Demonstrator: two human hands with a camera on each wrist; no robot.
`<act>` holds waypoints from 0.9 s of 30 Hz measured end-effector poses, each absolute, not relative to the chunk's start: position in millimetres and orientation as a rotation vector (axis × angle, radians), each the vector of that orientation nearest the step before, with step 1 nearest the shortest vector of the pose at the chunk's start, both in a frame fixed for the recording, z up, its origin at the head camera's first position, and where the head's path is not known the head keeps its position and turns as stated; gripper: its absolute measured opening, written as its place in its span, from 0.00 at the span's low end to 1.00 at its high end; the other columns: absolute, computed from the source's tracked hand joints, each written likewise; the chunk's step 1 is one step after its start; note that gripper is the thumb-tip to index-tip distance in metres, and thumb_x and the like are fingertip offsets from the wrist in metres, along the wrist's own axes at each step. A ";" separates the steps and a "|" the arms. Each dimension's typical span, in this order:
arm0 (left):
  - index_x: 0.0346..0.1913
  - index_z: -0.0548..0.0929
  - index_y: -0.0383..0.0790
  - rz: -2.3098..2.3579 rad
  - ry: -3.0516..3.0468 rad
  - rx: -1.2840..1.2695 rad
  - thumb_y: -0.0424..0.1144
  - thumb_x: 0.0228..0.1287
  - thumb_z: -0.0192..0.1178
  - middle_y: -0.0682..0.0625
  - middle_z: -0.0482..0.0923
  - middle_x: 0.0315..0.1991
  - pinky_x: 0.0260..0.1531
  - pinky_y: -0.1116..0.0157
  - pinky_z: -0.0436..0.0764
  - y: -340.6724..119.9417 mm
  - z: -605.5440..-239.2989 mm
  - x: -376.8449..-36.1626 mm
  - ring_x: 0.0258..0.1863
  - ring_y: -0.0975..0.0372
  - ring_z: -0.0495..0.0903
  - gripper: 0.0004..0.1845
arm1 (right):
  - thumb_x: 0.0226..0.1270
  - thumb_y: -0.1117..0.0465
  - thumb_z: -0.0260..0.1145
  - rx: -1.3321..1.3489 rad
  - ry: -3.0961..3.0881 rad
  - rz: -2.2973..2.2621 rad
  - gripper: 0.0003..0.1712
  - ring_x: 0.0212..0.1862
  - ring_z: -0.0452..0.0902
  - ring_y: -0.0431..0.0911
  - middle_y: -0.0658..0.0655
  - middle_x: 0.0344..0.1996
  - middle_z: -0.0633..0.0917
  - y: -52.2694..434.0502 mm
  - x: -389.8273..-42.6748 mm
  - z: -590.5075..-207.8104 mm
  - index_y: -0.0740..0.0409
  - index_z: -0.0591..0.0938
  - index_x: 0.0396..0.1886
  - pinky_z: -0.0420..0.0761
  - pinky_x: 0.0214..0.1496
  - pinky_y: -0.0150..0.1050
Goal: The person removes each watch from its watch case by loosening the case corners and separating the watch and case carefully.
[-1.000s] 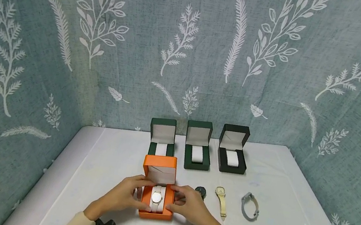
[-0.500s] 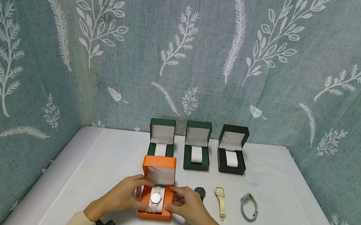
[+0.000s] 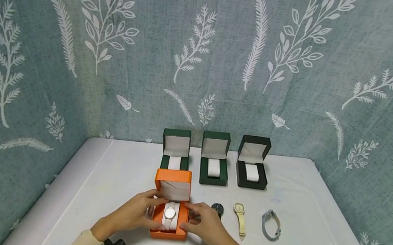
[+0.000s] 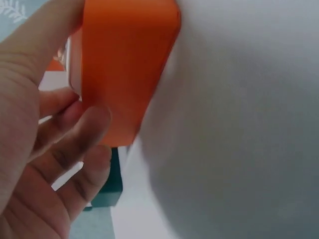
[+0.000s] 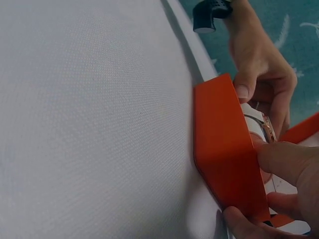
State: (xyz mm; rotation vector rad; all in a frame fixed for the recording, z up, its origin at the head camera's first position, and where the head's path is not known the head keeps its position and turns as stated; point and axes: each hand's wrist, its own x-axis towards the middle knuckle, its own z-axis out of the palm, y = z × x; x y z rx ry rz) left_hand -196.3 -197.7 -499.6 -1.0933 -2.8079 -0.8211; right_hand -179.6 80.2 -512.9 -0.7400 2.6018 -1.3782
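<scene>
An orange watch box (image 3: pixel 168 235) stands on the table with its lid raised. Inside, a white-strapped watch (image 3: pixel 169 213) with a pale round dial is wrapped round the white cushion (image 3: pixel 175 223). My left hand (image 3: pixel 134 211) holds the box at its left side, thumb by the front rim and forefinger near the hinge. From the right, my right hand (image 3: pixel 208 224) grips the box, its thumb over the rim and other fingers down along the side wall. In the right wrist view, the watch (image 5: pixel 269 128) shows just above the rim between both hands.
Two green watch boxes (image 3: pixel 213 180) (image 3: pixel 165 161) and a black one (image 3: pixel 251 184) stand open at the back, each with a white cushion. Right of the hands lie a dark watch (image 3: pixel 218 207), partly hidden, a yellow watch (image 3: pixel 240 219) and a grey watch (image 3: pixel 271 225).
The left forefinger has shifted slightly at the back of the orange box, and the watch sits a touch higher in view. The right hand keeps its place.
</scene>
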 end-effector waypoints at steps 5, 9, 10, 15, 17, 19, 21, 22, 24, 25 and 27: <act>0.62 0.84 0.41 -0.751 -2.810 -1.118 0.58 0.55 0.77 0.51 0.75 0.57 0.36 0.70 0.75 -195.0 -497.1 -194.4 0.36 0.66 0.73 0.36 | 0.61 0.52 0.79 -0.736 2.602 -1.383 0.35 0.48 0.84 0.48 0.60 0.51 0.83 80.5 -178.8 -513.6 0.62 0.82 0.65 0.84 0.46 0.33; 0.62 0.84 0.40 -0.711 -2.829 -1.114 0.58 0.55 0.77 0.51 0.73 0.56 0.35 0.70 0.73 -193.6 -495.4 -192.2 0.35 0.67 0.70 0.37 | 0.61 0.52 0.79 -0.732 2.603 -1.378 0.35 0.47 0.83 0.47 0.59 0.51 0.83 80.0 -178.6 -514.0 0.62 0.82 0.65 0.83 0.46 0.32; 0.63 0.84 0.39 -0.709 -2.833 -1.112 0.58 0.55 0.77 0.51 0.73 0.55 0.35 0.70 0.73 -193.6 -495.1 -191.9 0.35 0.66 0.70 0.37 | 0.62 0.52 0.79 -0.732 2.606 -1.373 0.35 0.47 0.83 0.47 0.59 0.51 0.83 79.7 -178.6 -513.9 0.62 0.82 0.65 0.83 0.46 0.32; 0.63 0.83 0.38 -0.715 -2.850 -1.100 0.58 0.57 0.76 0.51 0.71 0.54 0.33 0.70 0.73 -194.9 -495.8 -192.5 0.35 0.65 0.70 0.37 | 0.61 0.51 0.79 -0.748 2.636 -1.341 0.35 0.47 0.83 0.47 0.59 0.51 0.83 78.7 -179.4 -512.1 0.61 0.81 0.66 0.84 0.46 0.34; 0.63 0.83 0.38 -0.716 -2.846 -1.093 0.59 0.57 0.75 0.51 0.72 0.54 0.35 0.69 0.74 -195.4 -496.8 -193.5 0.38 0.65 0.71 0.37 | 0.61 0.51 0.80 -0.753 2.643 -1.338 0.36 0.47 0.84 0.48 0.59 0.51 0.83 78.6 -179.9 -512.3 0.61 0.81 0.65 0.84 0.47 0.35; 0.63 0.84 0.38 -0.726 -2.832 -1.098 0.59 0.57 0.75 0.51 0.74 0.54 0.37 0.68 0.76 -195.6 -498.0 -194.6 0.40 0.63 0.73 0.36 | 0.61 0.51 0.80 -0.754 2.645 -1.340 0.35 0.47 0.84 0.48 0.59 0.50 0.83 78.8 -179.8 -512.2 0.61 0.82 0.65 0.84 0.47 0.36; 0.62 0.84 0.39 -0.714 -2.812 -1.105 0.58 0.57 0.76 0.52 0.75 0.54 0.38 0.67 0.77 -195.5 -499.3 -195.4 0.42 0.63 0.74 0.36 | 0.61 0.51 0.80 -0.751 2.641 -1.343 0.36 0.47 0.84 0.48 0.59 0.50 0.83 79.1 -179.2 -512.6 0.61 0.82 0.65 0.84 0.47 0.35; 0.61 0.85 0.39 -0.709 -2.802 -1.109 0.58 0.56 0.76 0.53 0.75 0.53 0.38 0.67 0.77 -195.6 -499.9 -195.6 0.42 0.64 0.74 0.35 | 0.61 0.51 0.80 -0.749 2.637 -1.345 0.36 0.48 0.84 0.48 0.59 0.51 0.83 79.2 -178.9 -512.8 0.61 0.82 0.65 0.84 0.47 0.35; 0.61 0.85 0.39 -0.701 -2.785 -1.111 0.57 0.55 0.77 0.54 0.75 0.52 0.37 0.68 0.77 -195.8 -500.5 -195.5 0.42 0.64 0.74 0.35 | 0.61 0.51 0.80 -0.749 2.632 -1.353 0.36 0.48 0.84 0.49 0.60 0.52 0.83 79.3 -178.3 -513.1 0.62 0.82 0.65 0.84 0.47 0.34; 0.60 0.85 0.40 -0.698 -2.775 -1.110 0.56 0.54 0.78 0.54 0.76 0.52 0.38 0.68 0.77 -195.9 -500.5 -195.2 0.42 0.65 0.74 0.34 | 0.61 0.51 0.80 -0.750 2.631 -1.357 0.36 0.48 0.84 0.49 0.60 0.52 0.83 79.3 -178.1 -513.2 0.62 0.82 0.65 0.84 0.47 0.34; 0.61 0.85 0.41 -0.693 -2.768 -1.102 0.56 0.54 0.78 0.55 0.76 0.52 0.38 0.68 0.77 -196.1 -500.6 -194.6 0.42 0.65 0.74 0.34 | 0.61 0.52 0.80 -0.755 2.630 -1.364 0.36 0.48 0.84 0.49 0.60 0.52 0.83 79.2 -177.9 -512.9 0.62 0.81 0.65 0.84 0.47 0.34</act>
